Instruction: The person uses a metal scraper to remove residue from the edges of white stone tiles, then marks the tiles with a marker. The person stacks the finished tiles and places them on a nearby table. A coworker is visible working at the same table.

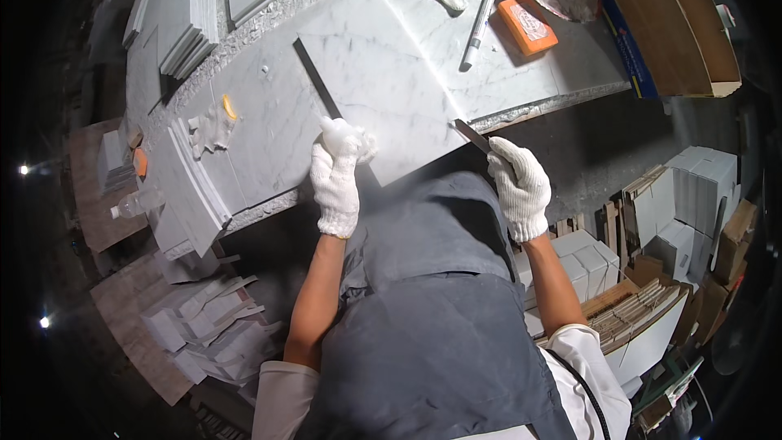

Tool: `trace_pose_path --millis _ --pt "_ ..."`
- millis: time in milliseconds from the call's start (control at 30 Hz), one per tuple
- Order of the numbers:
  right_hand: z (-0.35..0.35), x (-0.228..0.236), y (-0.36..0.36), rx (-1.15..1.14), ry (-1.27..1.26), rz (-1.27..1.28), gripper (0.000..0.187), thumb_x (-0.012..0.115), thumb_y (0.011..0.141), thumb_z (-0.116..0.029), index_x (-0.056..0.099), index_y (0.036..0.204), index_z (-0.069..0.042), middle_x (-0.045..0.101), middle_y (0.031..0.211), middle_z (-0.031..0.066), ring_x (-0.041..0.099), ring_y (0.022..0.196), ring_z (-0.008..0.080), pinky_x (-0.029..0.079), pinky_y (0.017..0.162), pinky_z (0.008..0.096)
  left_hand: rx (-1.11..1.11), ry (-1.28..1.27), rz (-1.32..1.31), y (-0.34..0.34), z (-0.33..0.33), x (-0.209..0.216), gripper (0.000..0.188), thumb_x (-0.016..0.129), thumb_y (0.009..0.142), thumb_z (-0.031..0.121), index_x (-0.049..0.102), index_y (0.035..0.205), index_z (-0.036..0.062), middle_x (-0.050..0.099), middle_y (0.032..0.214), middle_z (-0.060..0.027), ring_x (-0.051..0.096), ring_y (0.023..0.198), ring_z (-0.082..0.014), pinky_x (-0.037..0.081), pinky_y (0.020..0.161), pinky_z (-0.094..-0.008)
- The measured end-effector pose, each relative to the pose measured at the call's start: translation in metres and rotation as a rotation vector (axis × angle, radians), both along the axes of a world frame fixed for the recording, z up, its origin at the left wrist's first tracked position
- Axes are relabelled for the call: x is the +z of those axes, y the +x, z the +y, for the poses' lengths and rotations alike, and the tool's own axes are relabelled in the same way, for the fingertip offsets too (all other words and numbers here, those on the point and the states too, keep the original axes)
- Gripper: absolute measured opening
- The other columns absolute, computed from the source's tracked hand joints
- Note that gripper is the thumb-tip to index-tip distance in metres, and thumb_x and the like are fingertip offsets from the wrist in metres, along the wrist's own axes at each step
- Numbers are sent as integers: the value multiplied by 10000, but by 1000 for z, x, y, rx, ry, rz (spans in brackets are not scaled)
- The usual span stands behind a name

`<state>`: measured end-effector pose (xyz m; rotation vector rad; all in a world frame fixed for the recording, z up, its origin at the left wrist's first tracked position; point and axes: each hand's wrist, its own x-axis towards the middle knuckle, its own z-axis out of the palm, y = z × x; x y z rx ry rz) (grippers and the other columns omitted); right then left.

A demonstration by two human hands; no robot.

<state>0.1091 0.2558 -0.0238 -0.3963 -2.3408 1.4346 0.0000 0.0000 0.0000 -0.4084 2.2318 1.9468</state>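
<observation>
Right-hand grip (520, 187), gloved in white knit, is closed around a narrow, flat, dark metal blade (472, 135). Its long axis runs forward and leftward from that grip, the tip at the right edge of a square, grey-veined white marble tile (375, 90), close to the corner; whether they touch, I cannot tell. The tile lies on the worktop (269, 114), forward-left of this grip and forward-right of the left-hand grip (336, 183), which seems closed on a crumpled white wad (334, 132) beside the tile's left edge and is the nearer hand.
</observation>
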Motion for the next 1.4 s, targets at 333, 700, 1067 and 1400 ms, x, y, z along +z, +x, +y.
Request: trace_pose_path --millis 333,700,1067,1400 --pt "-10 10 14 -175 -688 -212 480 696 998 -161 558 1421 16 703 1061 70 681 832 124 585 725 258 73 161 99 2 -25 -6 342 638 1030 157 506 1281 -34 683 1201 -163 733 990 -238 634 806 -328" --pt "-15 20 -19 -153 -810 -262 421 724 961 -152 640 1339 13 696 933 48 634 752 95 532 664 236 74 203 299 -20 -31 -37 388 609 1030 93 452 1358 -44 646 1223 -207 718 1030 -292 652 844 -414" --pt "-25 26 -52 -168 -585 -446 275 729 932 -181 726 1119 21 748 849 72 623 708 82 522 652 246 71 206 322 -19 -32 -45 410 618 1021 87 446 1373 -33 639 1226 -208 712 1039 -291 641 860 -414" --pt "-17 23 -66 -147 -436 -506 176 694 932 -156 762 1025 -23 751 823 54 639 694 75 523 645 240 61 228 331 -21 -32 -45 396 583 1051 126 435 1375 -45 649 1210 -217 720 1022 -315 645 852 -418"
